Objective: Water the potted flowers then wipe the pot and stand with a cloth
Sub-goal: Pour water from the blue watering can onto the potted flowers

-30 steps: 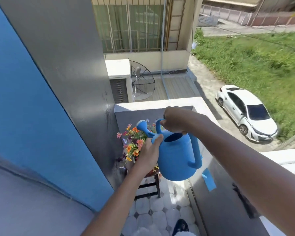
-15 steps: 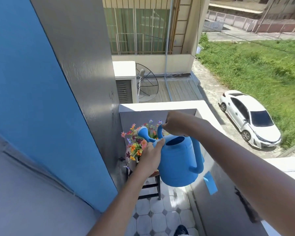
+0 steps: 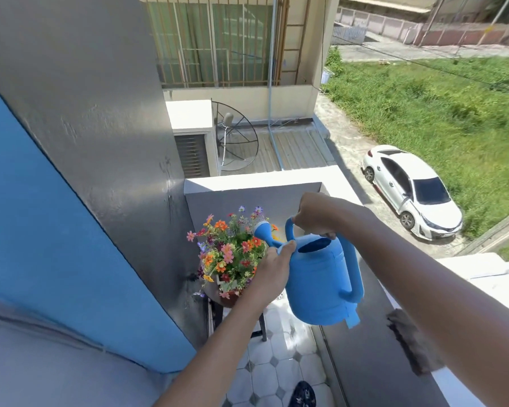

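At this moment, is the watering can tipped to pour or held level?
Roughly level: the watering can has its top opening facing up and its spout angled upward over the flowers. No water is visible.

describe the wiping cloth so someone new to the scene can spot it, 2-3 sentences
Start at the grey balcony parapet wall running along the right side, below the right forearm. The cloth lies draped over its top edge, nearer the camera than the blue watering can. It is the only dark, fuzzy grey patch on that smooth ledge.

Harsh sunlight, crisp shadows; wide-angle bending at edges, slight blur at the right edge.
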`<state>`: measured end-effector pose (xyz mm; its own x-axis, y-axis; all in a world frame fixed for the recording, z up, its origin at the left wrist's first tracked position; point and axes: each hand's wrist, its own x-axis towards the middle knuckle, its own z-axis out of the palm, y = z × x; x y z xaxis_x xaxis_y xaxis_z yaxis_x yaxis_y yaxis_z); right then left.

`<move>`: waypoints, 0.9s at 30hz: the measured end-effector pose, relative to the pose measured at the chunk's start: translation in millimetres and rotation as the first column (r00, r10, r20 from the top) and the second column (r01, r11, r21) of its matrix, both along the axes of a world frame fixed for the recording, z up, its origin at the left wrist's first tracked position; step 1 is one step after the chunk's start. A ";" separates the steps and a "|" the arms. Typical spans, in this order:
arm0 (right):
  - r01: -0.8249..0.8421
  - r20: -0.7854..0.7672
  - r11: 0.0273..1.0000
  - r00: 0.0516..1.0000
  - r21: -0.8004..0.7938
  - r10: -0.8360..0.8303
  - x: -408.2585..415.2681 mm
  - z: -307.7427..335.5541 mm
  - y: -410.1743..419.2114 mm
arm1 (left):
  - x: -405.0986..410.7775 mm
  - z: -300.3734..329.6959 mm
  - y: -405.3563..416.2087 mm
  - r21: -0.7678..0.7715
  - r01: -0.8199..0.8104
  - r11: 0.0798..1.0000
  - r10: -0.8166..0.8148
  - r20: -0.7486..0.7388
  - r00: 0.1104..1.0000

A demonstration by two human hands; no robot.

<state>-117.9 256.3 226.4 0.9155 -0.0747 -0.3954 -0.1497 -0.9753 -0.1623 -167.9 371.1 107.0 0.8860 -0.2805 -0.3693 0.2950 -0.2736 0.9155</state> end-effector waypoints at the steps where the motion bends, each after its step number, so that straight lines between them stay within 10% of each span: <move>1: 0.005 -0.008 1.000 1.000 -0.002 -0.005 2.8 -0.9 -4.9 | 2.4 -2.7 -5.1 -0.003 0.001 1.000 -0.001 -0.008 1.000; 27: -0.095 -0.010 0.995 0.995 0.016 0.096 54.1 9.5 4.3 | 38.8 9.3 -3.6 0.022 -0.122 0.992 0.123 -0.065 0.990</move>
